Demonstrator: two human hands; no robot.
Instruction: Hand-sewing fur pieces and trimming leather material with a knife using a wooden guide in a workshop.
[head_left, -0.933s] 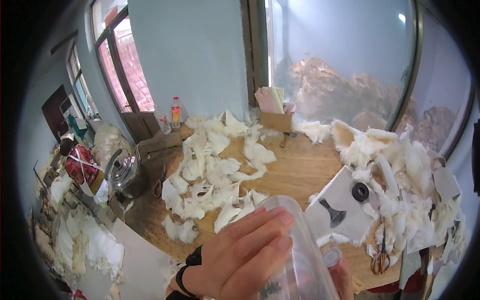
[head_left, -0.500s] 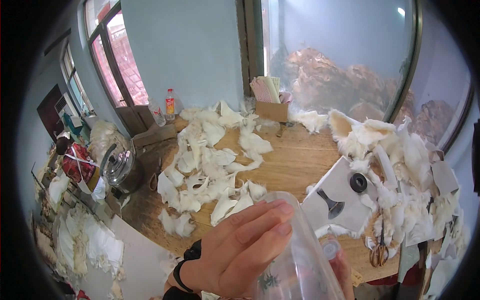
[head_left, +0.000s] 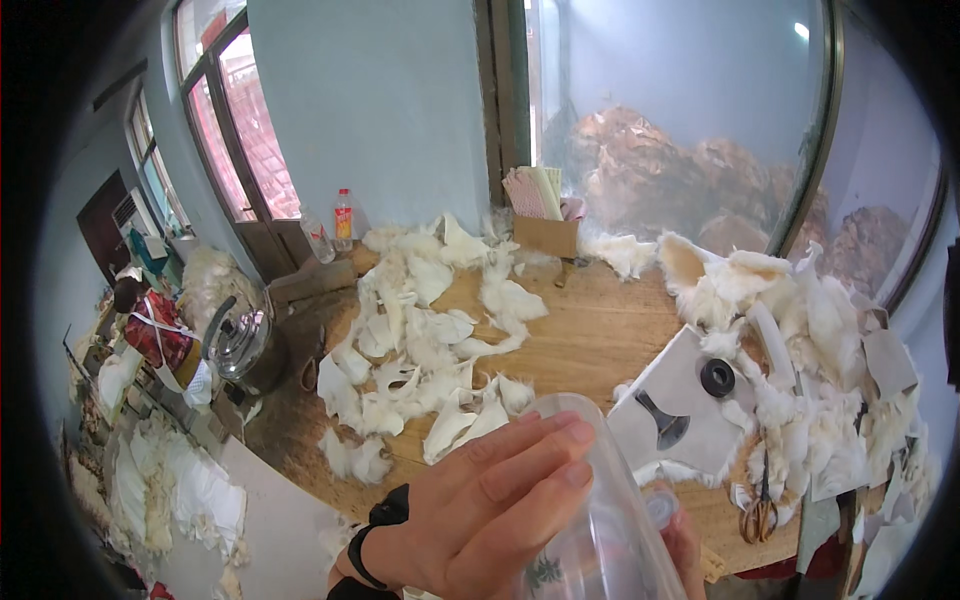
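My left hand [head_left: 505, 500] is wrapped round a clear cylindrical container [head_left: 600, 520] close in front of me. Its rounded end points up and away, and a small green leaf print shows low on its wall. On the container's right side, my right hand [head_left: 684, 552] is partly hidden behind it. Its fingers hold a small translucent cap [head_left: 660, 507]. Just beyond the hands, pale fur pieces [head_left: 470, 415] lie on the wooden table [head_left: 570, 340]. To the right, a white fur-edged hide [head_left: 680, 410] carries a black ring [head_left: 717, 377] and a dark metal tool [head_left: 662, 418].
Scissors [head_left: 759, 515] lie near the right edge beside heaped fur [head_left: 810, 400]. A cardboard box [head_left: 545, 235] and two bottles [head_left: 343, 220] stand at the back. A steel kettle [head_left: 240, 350] is at left, past which a person in red [head_left: 160, 330] is bent over.
The scene sits slightly lower in the picture now, as the view has tilted a little. Both hands keep their hold, and the container has barely shifted.
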